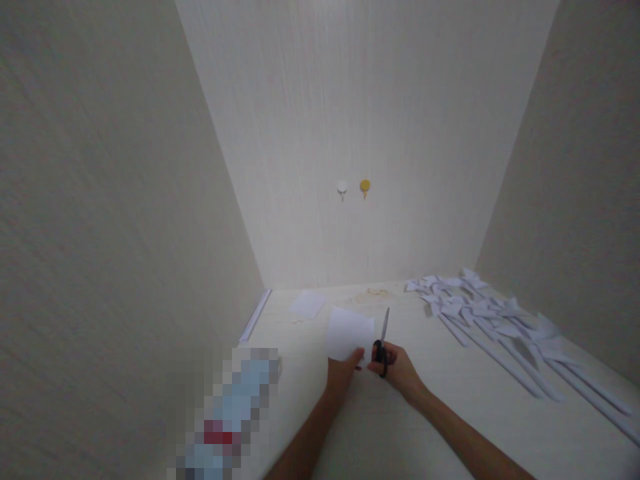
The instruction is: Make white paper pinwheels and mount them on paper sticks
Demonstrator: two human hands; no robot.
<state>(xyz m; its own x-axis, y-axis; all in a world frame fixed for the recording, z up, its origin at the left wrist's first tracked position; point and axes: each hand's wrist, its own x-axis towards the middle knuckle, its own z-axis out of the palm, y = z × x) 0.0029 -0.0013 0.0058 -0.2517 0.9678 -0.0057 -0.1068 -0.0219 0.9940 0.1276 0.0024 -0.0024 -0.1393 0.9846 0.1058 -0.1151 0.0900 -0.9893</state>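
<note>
A white sheet of paper [350, 330] is pinched in my left hand [344, 372], held by its lower edge above the table. Just to the right, my right hand [397, 368] is closed on a pair of scissors [385, 327] with black handles. Their blades point up and away from me, beside the sheet's right edge, and look closed together. Part of the scissor handles is hidden by my fingers. Farther back and left, another piece of white paper [307, 305] lies flat on the table.
Paper pinwheels on rolled sticks [493, 333] are piled along the right side. Thin white paper rolls [256, 315] lie by the left wall. A blurred-out pale blue object [240, 400] is at lower left. White [342, 187] and yellow hooks [365, 186] hang on the back wall.
</note>
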